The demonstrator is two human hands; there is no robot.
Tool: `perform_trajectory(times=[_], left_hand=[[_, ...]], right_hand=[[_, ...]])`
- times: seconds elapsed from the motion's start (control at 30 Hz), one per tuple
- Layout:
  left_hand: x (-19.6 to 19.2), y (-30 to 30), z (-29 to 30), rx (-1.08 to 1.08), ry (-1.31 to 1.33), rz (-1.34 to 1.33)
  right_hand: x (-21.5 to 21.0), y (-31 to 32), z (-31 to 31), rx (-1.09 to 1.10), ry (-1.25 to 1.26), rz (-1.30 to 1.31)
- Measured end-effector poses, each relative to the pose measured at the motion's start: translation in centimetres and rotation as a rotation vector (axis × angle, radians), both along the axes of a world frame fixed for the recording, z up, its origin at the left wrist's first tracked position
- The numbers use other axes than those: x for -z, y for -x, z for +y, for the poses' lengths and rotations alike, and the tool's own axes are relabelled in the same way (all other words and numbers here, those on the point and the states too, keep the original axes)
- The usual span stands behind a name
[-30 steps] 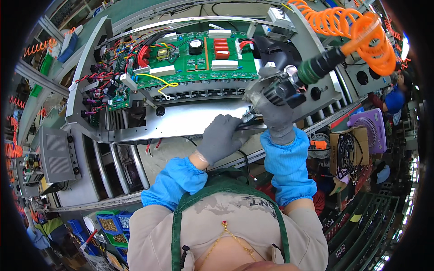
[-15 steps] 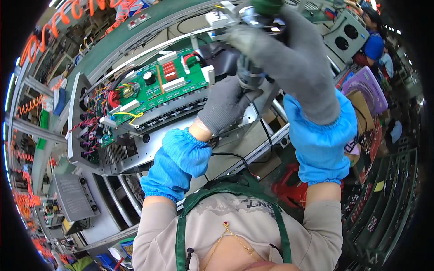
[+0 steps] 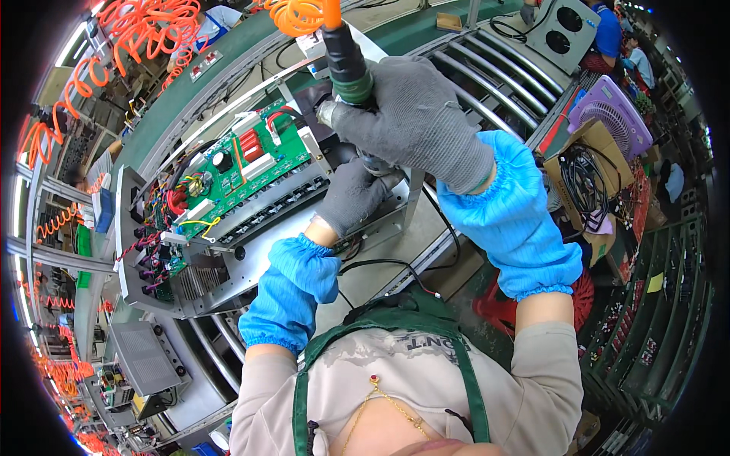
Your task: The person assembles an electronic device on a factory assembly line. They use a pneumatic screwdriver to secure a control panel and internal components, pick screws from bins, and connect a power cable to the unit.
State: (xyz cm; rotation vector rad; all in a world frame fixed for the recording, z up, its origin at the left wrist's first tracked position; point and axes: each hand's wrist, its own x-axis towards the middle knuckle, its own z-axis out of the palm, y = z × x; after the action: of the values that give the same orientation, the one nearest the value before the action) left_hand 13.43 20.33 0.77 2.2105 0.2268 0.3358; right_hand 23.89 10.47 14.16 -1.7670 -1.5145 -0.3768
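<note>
My right hand (image 3: 426, 114), in a grey knitted glove, is wrapped round a green and black air screwdriver (image 3: 351, 72) held upright, with an orange hose at its top. Below it my gloved left hand (image 3: 351, 199) is closed round the tool's lower end, which the hands partly hide; the tip does not show. Both hands are at the right end of an open metal chassis (image 3: 277, 254). Inside the chassis lies a green circuit board (image 3: 255, 182) with red and white parts, and bundles of coloured wires (image 3: 156, 243) crowd its left end.
Metal rollers (image 3: 494, 72) run beyond my right hand. A grey housing with two fans (image 3: 563, 38) stands farther right. A cardboard box (image 3: 566, 163) holds black cables, beside a purple fan (image 3: 612, 114). Orange coiled hoses (image 3: 152, 26) hang at the upper left. Co-workers are in the background.
My right hand has come down and left with the screwdriver, which now stands more clearly in view. The left hand has shifted slightly left and stays at the tool's lower end.
</note>
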Motion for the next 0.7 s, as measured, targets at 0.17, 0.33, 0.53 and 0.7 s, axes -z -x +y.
perform_trajectory(times=[0.17, 0.33, 0.53, 0.7], left_hand=[[0.6, 0.1, 0.3, 0.007, -0.070, -0.050], [0.8, 0.1, 0.3, 0.001, -0.075, -0.030], [1.3, 0.2, 0.7, -0.048, -0.278, -0.024], [2.8, -0.2, -0.1, -0.204, -0.450, -0.195]], right_hand=[[0.4, -0.2, -0.1, -0.042, -0.055, -0.017], [0.0, -0.3, -0.4, -0.028, 0.008, 0.025], [-0.8, -0.6, -0.4, -0.091, 0.009, 0.045], [-1.2, -1.3, -0.4, -0.097, 0.151, 0.310]])
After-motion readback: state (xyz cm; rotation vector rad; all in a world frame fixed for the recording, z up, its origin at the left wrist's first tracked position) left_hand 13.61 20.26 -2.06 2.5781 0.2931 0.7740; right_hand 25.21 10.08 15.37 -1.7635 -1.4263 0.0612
